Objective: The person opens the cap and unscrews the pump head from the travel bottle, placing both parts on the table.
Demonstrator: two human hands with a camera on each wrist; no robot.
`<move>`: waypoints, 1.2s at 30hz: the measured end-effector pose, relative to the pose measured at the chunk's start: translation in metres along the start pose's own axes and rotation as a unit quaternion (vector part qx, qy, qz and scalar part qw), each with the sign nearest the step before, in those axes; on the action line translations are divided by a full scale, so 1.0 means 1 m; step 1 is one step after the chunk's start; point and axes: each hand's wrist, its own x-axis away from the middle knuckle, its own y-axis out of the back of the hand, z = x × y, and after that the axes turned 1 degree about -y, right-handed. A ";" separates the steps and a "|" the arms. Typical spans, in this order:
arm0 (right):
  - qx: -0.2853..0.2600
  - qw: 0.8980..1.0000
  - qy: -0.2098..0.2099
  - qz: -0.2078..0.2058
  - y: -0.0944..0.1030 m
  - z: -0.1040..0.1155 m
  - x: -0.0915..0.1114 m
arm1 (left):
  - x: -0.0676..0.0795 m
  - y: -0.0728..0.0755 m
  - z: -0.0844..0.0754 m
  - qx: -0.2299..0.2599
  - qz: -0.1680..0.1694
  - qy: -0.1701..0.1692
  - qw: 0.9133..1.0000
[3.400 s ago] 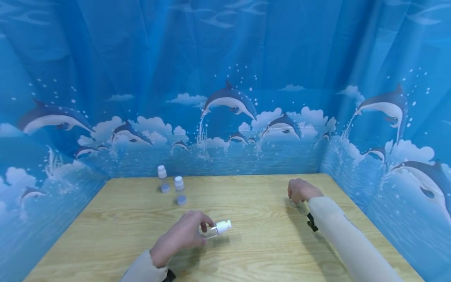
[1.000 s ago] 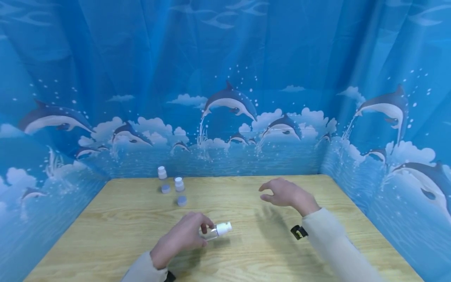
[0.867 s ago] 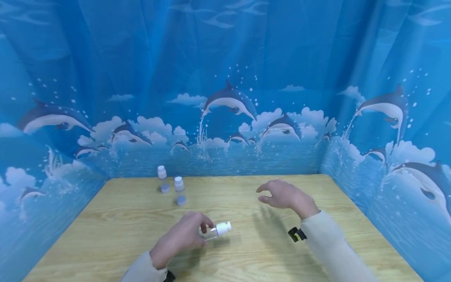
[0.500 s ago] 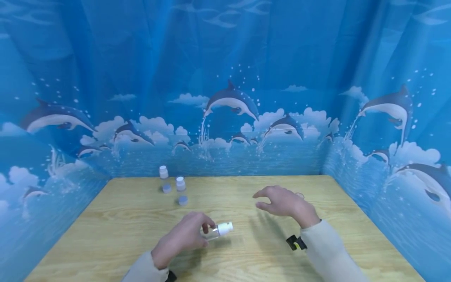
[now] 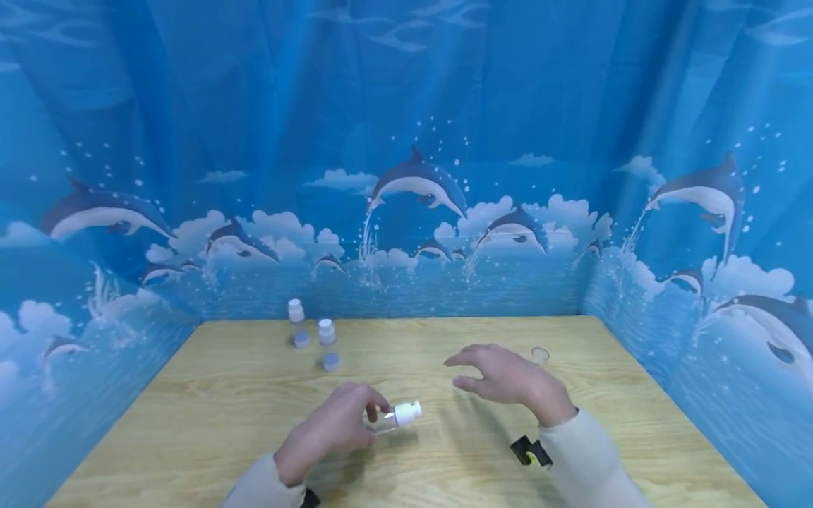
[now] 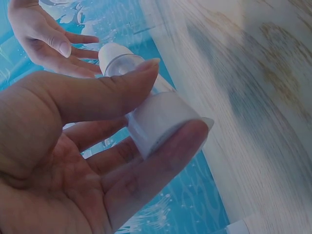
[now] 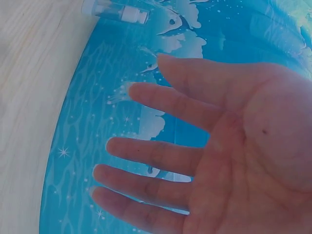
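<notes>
My left hand grips a small clear pump bottle with a white top, tilted over on its side just above the table. In the left wrist view the thumb and fingers pinch the bottle's white base, and its white head points toward the other hand. My right hand hovers to the right of the bottle, fingers extended and apart, holding nothing. The right wrist view shows its bare palm. A clear round cap lies on the table beyond the right hand.
Two similar bottles stand at the back left of the wooden table: one white-topped bottle near the edge, another bottle beside it. A blue dolphin-print curtain borders the table's back and sides.
My right hand has let go of the clear cap at the table's right, lifted, and moved left and nearer to the bottle. The left hand has stayed in place with the bottle.
</notes>
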 end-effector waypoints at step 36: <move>0.004 1.000 -0.006 0.016 -0.010 0.008 0.005 | 0.006 -0.003 -0.004 0.006 -0.003 -0.029 1.000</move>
